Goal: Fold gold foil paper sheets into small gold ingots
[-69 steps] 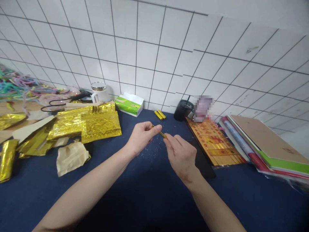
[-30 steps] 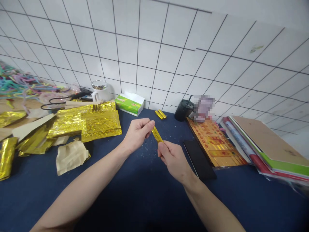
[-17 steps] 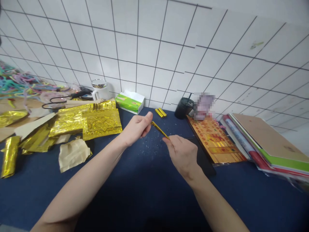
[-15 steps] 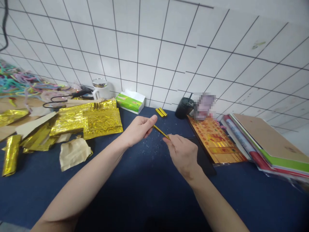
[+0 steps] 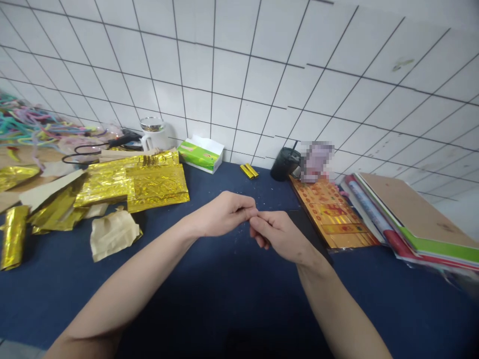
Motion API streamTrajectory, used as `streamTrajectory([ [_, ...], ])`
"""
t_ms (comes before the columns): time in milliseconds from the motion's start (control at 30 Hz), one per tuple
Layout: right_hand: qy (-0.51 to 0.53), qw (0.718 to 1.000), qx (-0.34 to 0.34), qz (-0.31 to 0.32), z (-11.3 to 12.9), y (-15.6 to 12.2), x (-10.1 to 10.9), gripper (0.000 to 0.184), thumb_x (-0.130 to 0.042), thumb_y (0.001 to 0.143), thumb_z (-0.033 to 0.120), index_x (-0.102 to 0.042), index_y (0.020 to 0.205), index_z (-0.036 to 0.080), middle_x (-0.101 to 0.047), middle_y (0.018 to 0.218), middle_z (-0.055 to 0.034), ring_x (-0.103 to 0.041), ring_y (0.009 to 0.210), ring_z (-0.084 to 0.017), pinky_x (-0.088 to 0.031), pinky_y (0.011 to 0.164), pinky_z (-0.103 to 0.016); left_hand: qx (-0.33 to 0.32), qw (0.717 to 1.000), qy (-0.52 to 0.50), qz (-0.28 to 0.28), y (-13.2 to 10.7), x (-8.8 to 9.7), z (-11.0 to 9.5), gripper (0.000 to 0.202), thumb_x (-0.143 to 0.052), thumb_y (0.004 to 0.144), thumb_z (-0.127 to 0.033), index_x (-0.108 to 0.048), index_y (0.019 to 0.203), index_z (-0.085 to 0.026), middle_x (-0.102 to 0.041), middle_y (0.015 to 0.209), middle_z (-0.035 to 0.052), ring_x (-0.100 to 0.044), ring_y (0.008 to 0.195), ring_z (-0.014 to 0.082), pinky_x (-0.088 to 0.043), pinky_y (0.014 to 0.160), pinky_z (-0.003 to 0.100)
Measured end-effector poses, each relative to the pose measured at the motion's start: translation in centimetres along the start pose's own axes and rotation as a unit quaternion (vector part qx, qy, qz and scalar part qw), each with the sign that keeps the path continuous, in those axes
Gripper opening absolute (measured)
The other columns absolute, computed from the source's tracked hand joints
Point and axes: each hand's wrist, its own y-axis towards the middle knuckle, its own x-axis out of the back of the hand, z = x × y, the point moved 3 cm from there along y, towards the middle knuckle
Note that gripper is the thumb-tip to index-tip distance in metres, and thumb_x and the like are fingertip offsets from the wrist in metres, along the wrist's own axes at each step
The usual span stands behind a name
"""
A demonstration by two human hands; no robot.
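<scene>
My left hand (image 5: 224, 214) and my right hand (image 5: 282, 234) meet fingertip to fingertip above the blue tabletop (image 5: 209, 294). Both are closed in a pinch. The thin, narrow strip of folded gold foil paper seen between them a moment ago is now covered by the fingers. Beyond the hands, near the wall, lie small folded gold pieces (image 5: 249, 171), side by side. Sheets of gold foil paper (image 5: 157, 187) are stacked to the left of my left hand, with a crumpled beige-backed piece (image 5: 113, 234) in front of them.
At the back stand a green tissue pack (image 5: 200, 155), a white mug (image 5: 153, 137) and a dark cup with a straw (image 5: 285, 163). On the right lie orange printed paper packs (image 5: 333, 214) and a stack of folders (image 5: 422, 214). Colourful cords (image 5: 45, 124) are heaped far left.
My hands have come together, the left moving down and right. The gold strip that showed between them is now hidden by the fingers. The view has shifted slightly.
</scene>
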Motion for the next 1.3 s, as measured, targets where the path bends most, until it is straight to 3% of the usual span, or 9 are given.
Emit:
streamTrajectory([
  [200,-0.041,0.998,-0.003,-0.037,0.4,-0.4,0.3,0.039,-0.039,0.089,0.042,-0.050,0.060,0.018,-0.046,0.045,0.0057,-0.041,0.041,-0.006,-0.033,0.044,-0.019,-0.015,0.995,0.063,-0.081,-0.2,1.8,0.8,0.028,-0.042,0.086,-0.025,-0.046,0.061,-0.015,-0.037,0.054,-0.0061,-0.035,0.053,0.0069,-0.029,0.050,0.019],
  [400,-0.155,0.983,0.033,-0.088,0.7,-0.5,0.6,0.037,-0.035,0.091,0.037,-0.048,0.062,0.019,-0.045,0.047,0.0055,-0.043,0.044,-0.008,-0.032,0.047,-0.021,-0.013,0.992,0.040,-0.122,-0.2,2.8,1.5,0.031,-0.040,0.087,-0.029,-0.045,0.061,-0.015,-0.041,0.054,-0.0052,-0.036,0.050,0.0069,-0.028,0.048,0.019],
  [467,-0.273,0.948,0.077,-0.147,0.9,-0.5,0.5,0.038,-0.035,0.091,0.035,-0.049,0.060,0.018,-0.047,0.048,0.0039,-0.045,0.045,-0.009,-0.029,0.048,-0.023,-0.006,0.990,0.032,-0.136,-0.2,3.0,2.0,0.030,-0.043,0.086,-0.032,-0.047,0.062,-0.015,-0.040,0.054,-0.0051,-0.035,0.051,0.0071,-0.028,0.048,0.019],
  [633,-0.517,0.785,0.168,-0.298,1.0,-0.7,0.1,0.036,-0.037,0.092,0.028,-0.055,0.063,0.016,-0.056,0.056,-0.0011,-0.050,0.050,-0.012,-0.026,0.050,-0.027,0.090,0.984,-0.013,-0.153,-0.1,3.2,3.5,0.046,-0.040,0.084,-0.053,-0.044,0.058,-0.016,-0.040,0.051,-0.0043,-0.036,0.046,0.0072,-0.026,0.043,0.019],
  [733,-0.538,0.762,0.176,-0.314,0.8,-0.6,-0.1,0.031,-0.038,0.092,0.026,-0.060,0.072,0.016,-0.058,0.060,-0.0016,-0.054,0.054,-0.013,-0.029,0.052,-0.026,0.127,0.984,-0.041,-0.120,0.1,2.9,3.7,0.050,-0.037,0.084,-0.056,-0.043,0.055,-0.016,-0.043,0.049,-0.0035,-0.035,0.042,0.0069,-0.027,0.042,0.019],
  [800,-0.517,0.780,0.171,-0.309,0.7,-0.5,0.0,0.027,-0.039,0.091,0.027,-0.063,0.084,0.016,-0.060,0.065,-0.0021,-0.056,0.058,-0.014,-0.031,0.054,-0.026,0.131,0.983,-0.056,-0.113,0.2,2.7,3.4,0.046,-0.040,0.083,-0.052,-0.041,0.055,-0.017,-0.041,0.047,-0.0046,-0.034,0.042,0.0065,-0.027,0.041,0.019],
  [900,-0.414,0.860,0.131,-0.269,0.7,-0.3,0.4,0.023,-0.048,0.087,0.036,-0.062,0.091,0.019,-0.062,0.071,-0.0012,-0.057,0.062,-0.014,-0.034,0.055,-0.024,0.115,0.984,-0.061,-0.121,0.2,2.5,2.8,0.037,-0.043,0.084,-0.043,-0.040,0.057,-0.017,-0.041,0.049,-0.0054,-0.034,0.044,0.0067,-0.027,0.043,0.019],
  [1067,-0.150,0.981,0.006,-0.124,-0.1,0.1,0.5,0.039,-0.036,0.089,0.047,-0.054,0.068,0.019,-0.052,0.053,0.0034,-0.049,0.047,-0.010,-0.035,0.048,-0.022,0.036,0.996,0.009,-0.081,0.2,1.6,1.5,0.026,-0.043,0.084,-0.030,-0.046,0.063,-0.016,-0.044,0.059,-0.0048,-0.040,0.056,0.0081,-0.031,0.050,0.019],
  [1300,-0.070,0.989,0.023,-0.129,-0.3,0.4,0.1,0.039,-0.036,0.090,0.045,-0.052,0.068,0.018,-0.045,0.045,0.0054,-0.043,0.044,-0.009,-0.035,0.048,-0.022,0.053,0.997,0.021,-0.059,0.2,0.4,1.0,0.032,-0.038,0.087,-0.037,-0.047,0.065,-0.016,-0.048,0.061,-0.0036,-0.043,0.058,0.0097,-0.032,0.051,0.021],
])
